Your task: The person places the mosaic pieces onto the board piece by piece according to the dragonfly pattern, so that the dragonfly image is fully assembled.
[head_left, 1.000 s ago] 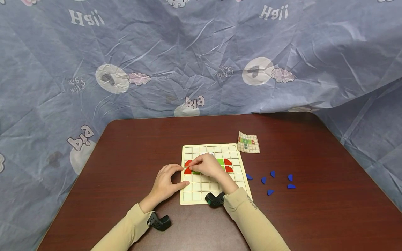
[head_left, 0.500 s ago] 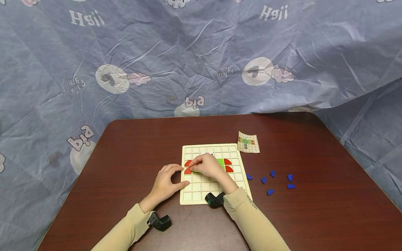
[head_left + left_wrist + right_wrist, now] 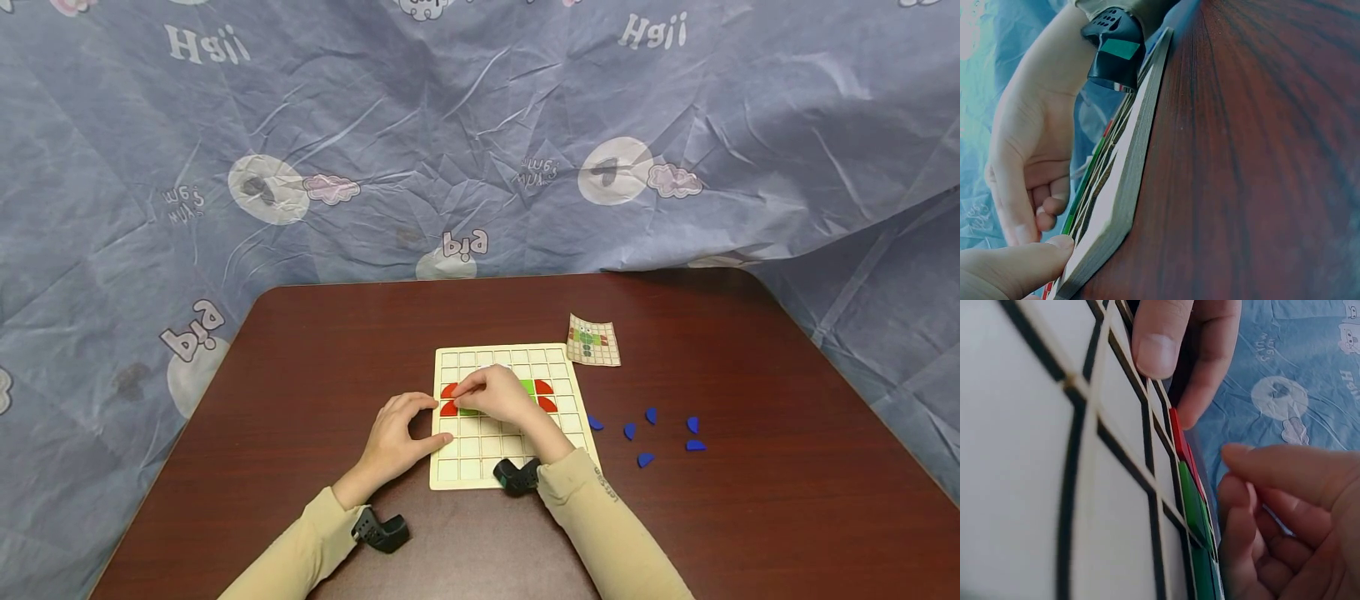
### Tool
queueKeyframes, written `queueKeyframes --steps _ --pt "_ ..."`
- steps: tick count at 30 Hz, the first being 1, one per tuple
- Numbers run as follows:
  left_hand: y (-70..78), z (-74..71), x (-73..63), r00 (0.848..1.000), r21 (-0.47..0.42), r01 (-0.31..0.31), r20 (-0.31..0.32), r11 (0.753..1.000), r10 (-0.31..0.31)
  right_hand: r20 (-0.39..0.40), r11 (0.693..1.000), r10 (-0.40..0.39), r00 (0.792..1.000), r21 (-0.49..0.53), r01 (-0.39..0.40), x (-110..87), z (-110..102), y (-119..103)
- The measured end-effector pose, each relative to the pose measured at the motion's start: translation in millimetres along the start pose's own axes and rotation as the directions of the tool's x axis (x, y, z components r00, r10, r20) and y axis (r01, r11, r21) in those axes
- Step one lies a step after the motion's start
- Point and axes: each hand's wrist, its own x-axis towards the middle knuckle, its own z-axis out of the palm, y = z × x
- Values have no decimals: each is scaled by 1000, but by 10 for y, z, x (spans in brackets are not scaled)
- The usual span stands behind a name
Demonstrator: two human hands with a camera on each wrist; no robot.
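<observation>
A pale gridded board point(image 3: 468, 471) lies on the table in front of me, bearing red quarter-round pieces point(image 3: 545, 404) and green pieces point(image 3: 527, 387). My left hand point(image 3: 396, 435) rests at its left edge, thumb point(image 3: 1047, 250) reaching over the top and fingers relaxed. Above the board, my right hand point(image 3: 498, 396) has thumb and forefinger tips near the red pieces at the left. No piece shows between its fingers in the right wrist view, where a red piece point(image 3: 1180, 437) and a green piece point(image 3: 1191, 499) sit in the grid. The right hand hides the middle pieces.
A small pattern card point(image 3: 594, 342) lies by the board's far right corner. Several loose blue pieces point(image 3: 651, 415) are scattered to the right of the board on the brown table point(image 3: 337, 333). A printed blue cloth point(image 3: 390, 167) hangs behind the table.
My right hand and wrist have shifted very slightly to the right. The left hand, the board and the loose blue pieces stay where they were.
</observation>
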Motion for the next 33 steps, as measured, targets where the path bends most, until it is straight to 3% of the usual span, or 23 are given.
queueKeyframes --steps 20,28,33 --pt "-13 7 -11 1000 -10 12 2 1000 -12 -71 984 16 997 180 -3 -188 -662 78" --pt "-26 15 -18 1000 -3 14 3 1000 -14 -114 980 15 993 198 8 -341 -973 156" --pt "-26 19 -16 1000 -6 7 -1 1000 -7 -178 988 31 984 156 -3 -462 -1190 211"
